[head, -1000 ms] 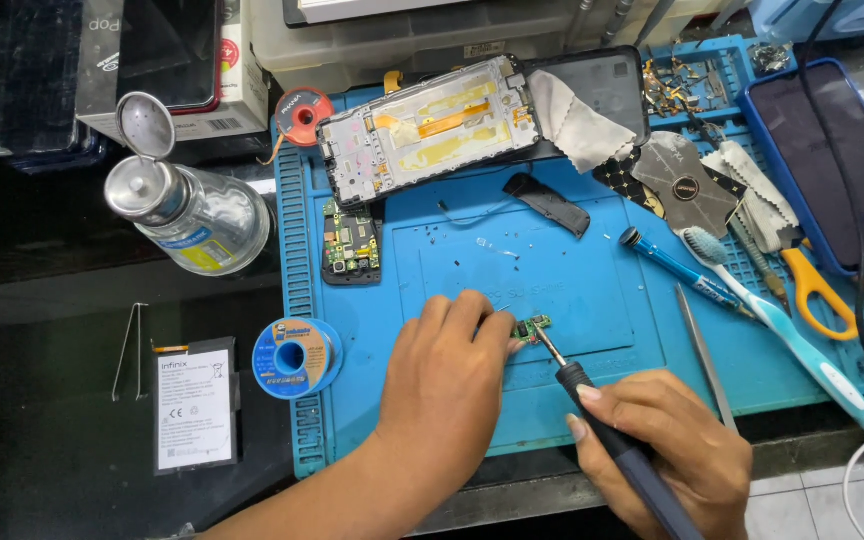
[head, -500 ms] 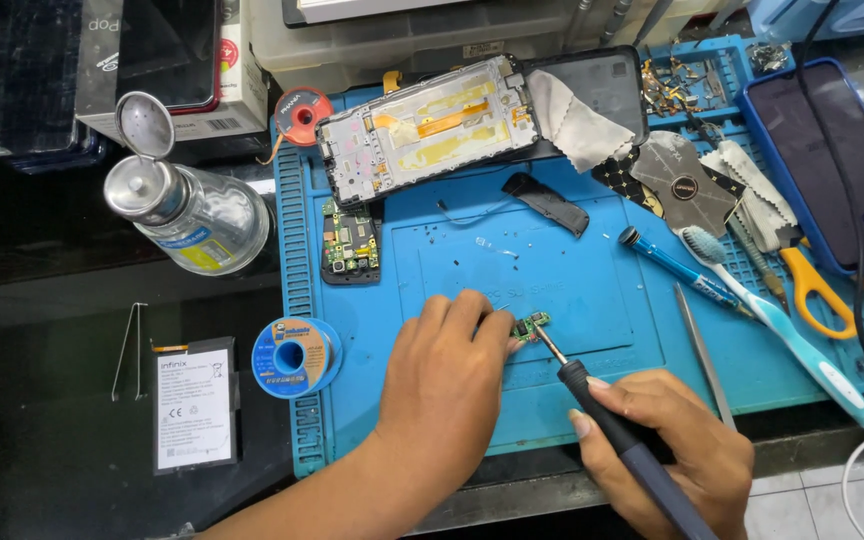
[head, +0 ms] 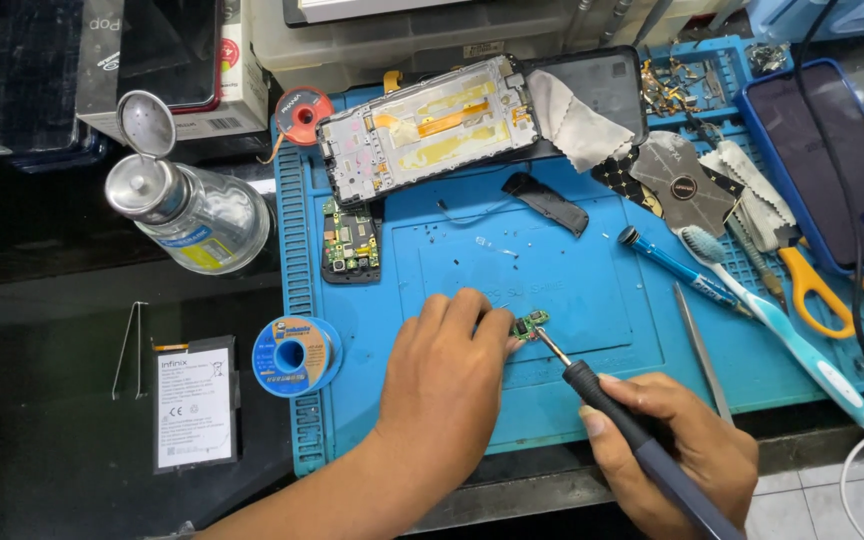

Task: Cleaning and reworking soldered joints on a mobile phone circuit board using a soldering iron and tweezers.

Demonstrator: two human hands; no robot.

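While the left hand (head: pixel 444 372) lies palm-down on the blue mat (head: pixel 592 290), its fingertips press on a small green circuit board (head: pixel 529 324) near the middle of the mat. The right hand (head: pixel 682 450) is closed around the dark handle of a soldering iron (head: pixel 620 420) — its metal tip touches the near right edge of that small board.

Further back on the mat lies an opened phone frame (head: pixel 430 128), with a white cloth (head: pixel 574 130) draped over its right end. Just near the frame's left end sits a larger circuit board (head: pixel 350 240). A black strip (head: pixel 546 202) rests between the frame and the hands. To the right lie a blue screwdriver (head: pixel 680 268), a toothbrush (head: pixel 777 325), tweezers (head: pixel 702 350) and yellow-handled scissors (head: pixel 817 290) — all apart from the hands.

Left of the mat stand a spool of solder wire (head: pixel 295 355), a phone battery (head: pixel 195 402) and a glass bottle (head: pixel 192 215) with a metal top.
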